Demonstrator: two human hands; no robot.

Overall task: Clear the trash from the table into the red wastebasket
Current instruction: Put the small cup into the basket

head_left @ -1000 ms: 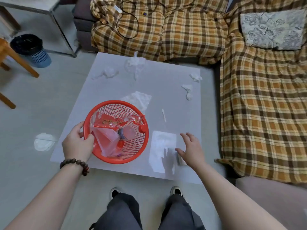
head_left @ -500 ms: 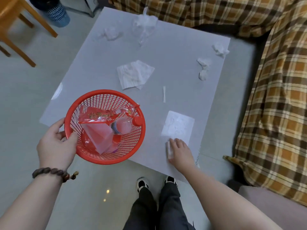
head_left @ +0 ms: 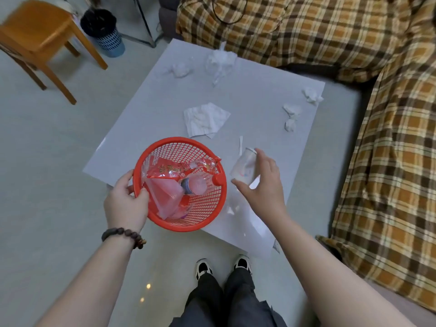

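Now right hand (head_left: 262,182) curled round a small white bottle (head_left: 244,167), thumb under its base and fingers over its far side, held above the table (head_left: 259,74) just to the right of the red wastebasket (head_left: 200,208). Left hand (head_left: 126,201) gripping the near-left rim of the red wastebasket, thumb inside the rim and fingers outside; beaded bracelet (head_left: 122,233) on that wrist. Inside the wastebasket: red printed wrapper (head_left: 165,169), clear plastic, a red cap. Just beyond the wastebasket on the table, a flat unfolded tissue (head_left: 205,119); to the right of it a thin white strip (head_left: 241,145), partly behind the bottle. Farther from the wastebasket, at the far edge, a crumpled tissue (head_left: 180,70) and crumpled clear plastic (head_left: 220,61); toward the far-right corner, two more tissue balls (head_left: 291,116) (head_left: 312,95). Well left of the wastebasket and beyond, a wooden stool (head_left: 40,36) and a dark bin (head_left: 101,31) on the floor.
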